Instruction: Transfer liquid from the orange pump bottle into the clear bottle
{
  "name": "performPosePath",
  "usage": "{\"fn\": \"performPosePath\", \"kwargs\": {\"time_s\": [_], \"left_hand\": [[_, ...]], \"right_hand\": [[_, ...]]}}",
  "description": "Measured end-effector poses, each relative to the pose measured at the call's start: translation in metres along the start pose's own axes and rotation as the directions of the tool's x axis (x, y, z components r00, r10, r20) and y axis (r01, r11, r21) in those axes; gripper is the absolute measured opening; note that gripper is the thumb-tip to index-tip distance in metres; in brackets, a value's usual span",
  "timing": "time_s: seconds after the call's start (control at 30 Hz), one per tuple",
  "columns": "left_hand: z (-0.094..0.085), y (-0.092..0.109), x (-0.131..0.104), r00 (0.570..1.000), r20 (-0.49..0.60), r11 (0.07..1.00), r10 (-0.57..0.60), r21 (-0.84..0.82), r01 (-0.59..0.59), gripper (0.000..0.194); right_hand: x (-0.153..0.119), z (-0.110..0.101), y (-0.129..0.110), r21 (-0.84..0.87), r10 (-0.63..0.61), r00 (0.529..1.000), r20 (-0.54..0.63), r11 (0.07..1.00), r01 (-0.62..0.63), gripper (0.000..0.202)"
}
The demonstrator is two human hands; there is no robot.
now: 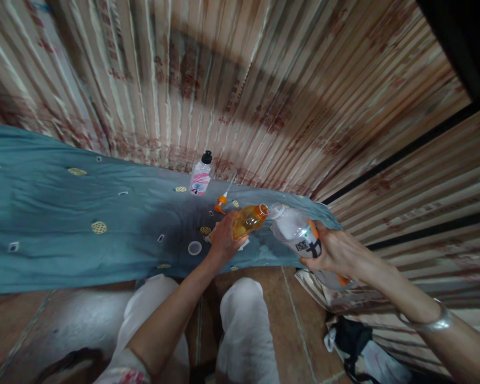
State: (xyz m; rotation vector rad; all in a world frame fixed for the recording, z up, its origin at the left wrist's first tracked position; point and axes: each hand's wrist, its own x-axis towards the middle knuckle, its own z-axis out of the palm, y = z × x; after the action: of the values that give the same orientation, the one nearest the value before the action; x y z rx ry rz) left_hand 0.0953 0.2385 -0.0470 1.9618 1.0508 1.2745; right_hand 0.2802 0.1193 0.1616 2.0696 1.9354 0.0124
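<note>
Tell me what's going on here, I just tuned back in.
A person sits at a blue cloth. The left hand holds a small orange bottle, tilted, its open neck against the mouth of a larger white bottle tipped toward it in the right hand. On the cloth lie a loose pump nozzle, a round cap and an upright pink-labelled bottle.

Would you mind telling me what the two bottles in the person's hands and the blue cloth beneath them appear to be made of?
The small orange bottle in the left hand looks like clear glossy plastic: light passes through its amber contents. The larger bottle in the right hand seems translucent whitish plastic with a printed label. The blue cloth looks like soft woven fabric, matte and creased, with small printed motifs.
</note>
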Motion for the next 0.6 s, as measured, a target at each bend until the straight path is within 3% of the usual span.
{"fn": "performPosePath", "kwargs": {"time_s": [0.6], "left_hand": [[-0.0018, 0.0012, -0.0010, 1.000, 0.011, 1.000, -0.003, 0.005, 0.003, 0.067]], "right_hand": [[-0.0013, -0.0012, 0.0005, 0.007, -0.001, 1.000, -0.004, 1.000, 0.001, 0.049]]}}
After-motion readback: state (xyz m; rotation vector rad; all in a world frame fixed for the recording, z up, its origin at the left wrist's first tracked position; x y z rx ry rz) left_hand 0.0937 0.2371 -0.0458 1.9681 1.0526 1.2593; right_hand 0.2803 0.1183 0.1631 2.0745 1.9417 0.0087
